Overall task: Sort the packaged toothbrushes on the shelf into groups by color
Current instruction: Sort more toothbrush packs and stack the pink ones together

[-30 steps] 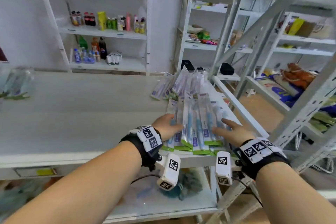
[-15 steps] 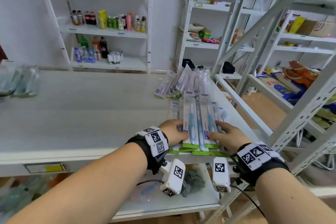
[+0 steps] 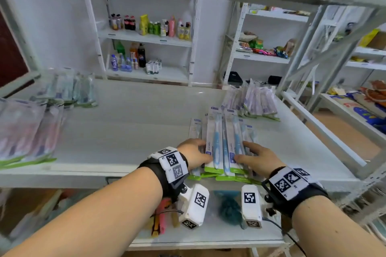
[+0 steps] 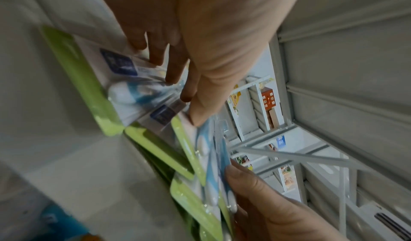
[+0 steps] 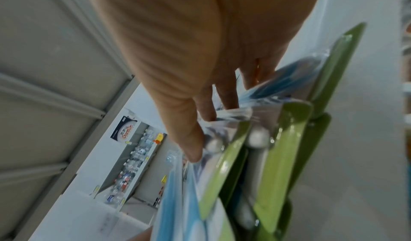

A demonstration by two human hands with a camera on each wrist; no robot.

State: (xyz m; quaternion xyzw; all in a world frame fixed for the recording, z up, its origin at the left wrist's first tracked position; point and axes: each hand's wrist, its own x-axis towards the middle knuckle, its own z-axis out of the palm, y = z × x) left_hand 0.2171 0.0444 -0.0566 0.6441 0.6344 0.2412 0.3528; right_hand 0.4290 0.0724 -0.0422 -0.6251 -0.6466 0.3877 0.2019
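"HAOMEI" blue toothbrush packs (image 3: 222, 148) between left hand (image 3: 193, 153) and right hand (image 3: 258, 157)

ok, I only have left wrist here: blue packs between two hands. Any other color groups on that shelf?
Observer: Yes. A purple pile sits back right on the shelf, behind the blue pile.
Operator: Left side?
Observer: A pinkish pile front left, a greenish pile behind it; both blurred.
Operator: Right hand's grip?
Observer: None. The right hand has its fingers straight against the blue pile's right side.
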